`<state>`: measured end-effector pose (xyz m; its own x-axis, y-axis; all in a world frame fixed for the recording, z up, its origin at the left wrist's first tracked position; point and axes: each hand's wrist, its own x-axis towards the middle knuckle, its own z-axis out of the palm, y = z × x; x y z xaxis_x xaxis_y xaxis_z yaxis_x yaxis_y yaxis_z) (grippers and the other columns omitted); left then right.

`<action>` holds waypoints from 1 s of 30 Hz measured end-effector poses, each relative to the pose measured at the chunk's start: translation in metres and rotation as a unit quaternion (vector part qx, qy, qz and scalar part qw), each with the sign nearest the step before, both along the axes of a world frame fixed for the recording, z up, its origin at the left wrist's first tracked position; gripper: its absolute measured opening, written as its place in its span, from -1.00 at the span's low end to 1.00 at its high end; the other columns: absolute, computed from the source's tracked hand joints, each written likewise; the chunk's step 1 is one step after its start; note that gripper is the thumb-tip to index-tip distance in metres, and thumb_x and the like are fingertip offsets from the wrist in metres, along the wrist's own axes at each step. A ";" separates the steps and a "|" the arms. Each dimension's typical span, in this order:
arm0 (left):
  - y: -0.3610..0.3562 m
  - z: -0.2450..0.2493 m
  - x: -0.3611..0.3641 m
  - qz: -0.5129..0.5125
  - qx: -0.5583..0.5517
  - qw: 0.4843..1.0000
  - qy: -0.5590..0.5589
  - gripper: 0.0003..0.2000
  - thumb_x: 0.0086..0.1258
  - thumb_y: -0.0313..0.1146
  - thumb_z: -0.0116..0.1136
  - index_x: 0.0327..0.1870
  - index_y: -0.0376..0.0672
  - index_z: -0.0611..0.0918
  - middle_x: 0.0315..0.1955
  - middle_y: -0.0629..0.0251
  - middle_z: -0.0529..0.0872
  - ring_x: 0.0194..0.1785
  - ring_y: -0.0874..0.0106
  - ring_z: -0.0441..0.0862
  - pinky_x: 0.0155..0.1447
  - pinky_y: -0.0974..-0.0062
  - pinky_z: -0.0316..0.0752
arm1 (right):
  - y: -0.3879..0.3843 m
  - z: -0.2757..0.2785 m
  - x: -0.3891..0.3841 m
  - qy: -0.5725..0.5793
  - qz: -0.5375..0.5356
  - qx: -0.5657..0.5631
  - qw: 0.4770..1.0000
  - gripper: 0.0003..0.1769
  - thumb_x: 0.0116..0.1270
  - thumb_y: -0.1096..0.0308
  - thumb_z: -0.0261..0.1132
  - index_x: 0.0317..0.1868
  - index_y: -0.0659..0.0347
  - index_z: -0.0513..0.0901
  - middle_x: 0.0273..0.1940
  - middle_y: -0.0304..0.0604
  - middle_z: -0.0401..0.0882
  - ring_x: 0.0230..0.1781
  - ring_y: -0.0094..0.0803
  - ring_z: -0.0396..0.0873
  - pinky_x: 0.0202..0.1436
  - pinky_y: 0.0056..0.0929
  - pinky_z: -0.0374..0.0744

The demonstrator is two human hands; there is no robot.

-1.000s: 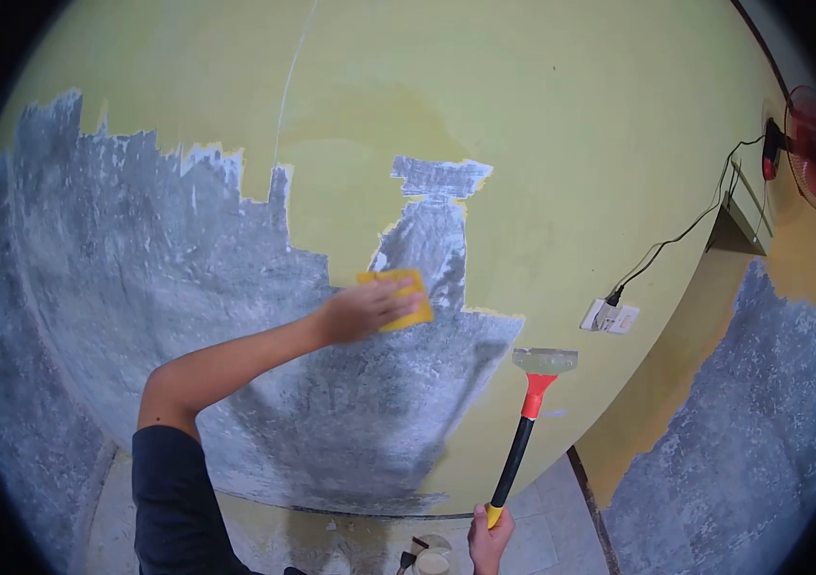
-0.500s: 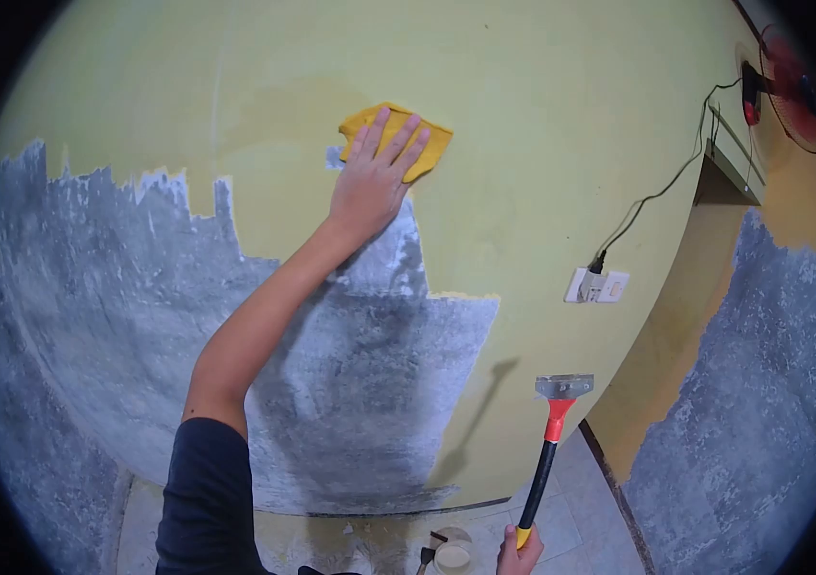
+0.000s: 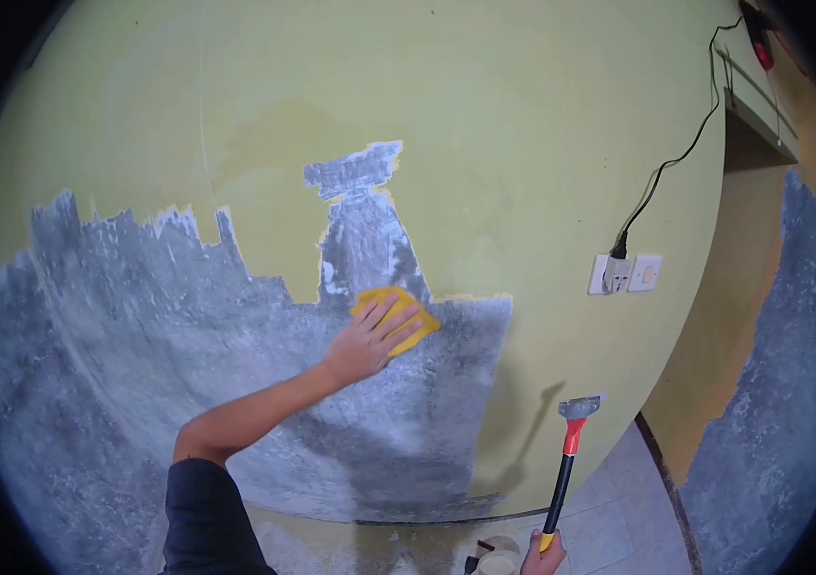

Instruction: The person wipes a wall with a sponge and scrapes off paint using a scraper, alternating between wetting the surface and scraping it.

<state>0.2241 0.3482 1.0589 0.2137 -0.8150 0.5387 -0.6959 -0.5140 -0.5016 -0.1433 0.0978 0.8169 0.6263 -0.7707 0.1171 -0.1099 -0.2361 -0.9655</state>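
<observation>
My left hand (image 3: 366, 342) presses a folded yellow cloth (image 3: 412, 335) flat against the wall, fingers spread over it. Under the cloth is the bare grey patch (image 3: 398, 412), where paint is gone. A narrower stripped column (image 3: 360, 240) rises above it to a ragged top in the yellow-green paint (image 3: 523, 172). At the lower right, my right hand (image 3: 544, 556) grips a long-handled scraper (image 3: 561, 479) by its yellow end. The scraper stands nearly upright, its metal blade (image 3: 579, 406) uppermost and its black and red handle below. Its shadow falls on the painted wall.
On the floor by the wall stands a round pale container (image 3: 498, 563), partly cut off, with a dark tool beside it. A plugged-in socket (image 3: 614, 274) with a black cord (image 3: 662, 172) sits on the right. Another partly stripped wall (image 3: 763, 412) lies beyond the corner.
My left hand and the cloth have moved down the wall, uncovering the upper stripped column. The view has shifted slightly. My right hand still holds the scraper.
</observation>
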 end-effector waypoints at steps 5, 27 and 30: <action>0.070 -0.100 -0.046 0.104 -0.037 0.987 0.120 -0.43 0.23 -0.33 0.13 0.36 -0.04 0.48 0.39 0.21 0.42 0.49 0.02 0.23 0.53 -0.04 0.05 | -0.035 -0.085 0.011 -0.027 0.008 -0.034 0.999 -0.68 0.45 0.23 0.24 -0.41 0.23 0.41 -0.62 -0.29 0.31 -0.61 -0.57 0.25 -0.55 -0.45 0.27; 0.408 -0.492 -0.254 0.030 -0.759 -0.003 0.650 -0.37 0.43 0.22 -0.23 0.28 -0.07 0.51 0.04 0.19 0.66 0.15 0.12 0.60 0.29 -0.02 0.45 | 0.165 -0.029 -0.004 0.065 0.142 0.434 0.887 -0.69 0.45 0.20 0.22 -0.43 0.05 0.34 -0.75 -0.45 0.13 -0.87 -0.65 0.09 -0.84 -0.56 0.06; 0.376 -0.420 -0.238 -0.132 -0.717 -0.062 0.682 -0.36 0.46 0.17 -0.24 0.41 -0.06 0.39 0.27 0.17 0.53 0.33 0.11 0.46 0.39 0.06 0.35 | 0.211 -0.016 0.022 0.001 0.237 0.513 0.825 -0.72 0.52 0.16 0.10 -0.39 0.02 0.35 -0.75 -0.44 0.10 -0.87 -0.64 0.04 -0.82 -0.56 0.05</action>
<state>-0.0143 0.7239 0.6389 0.8740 -0.2987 -0.3833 0.4333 0.8361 0.3365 -0.1212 0.3086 0.8005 0.8857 -0.1321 -0.4452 -0.2415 0.6878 -0.6845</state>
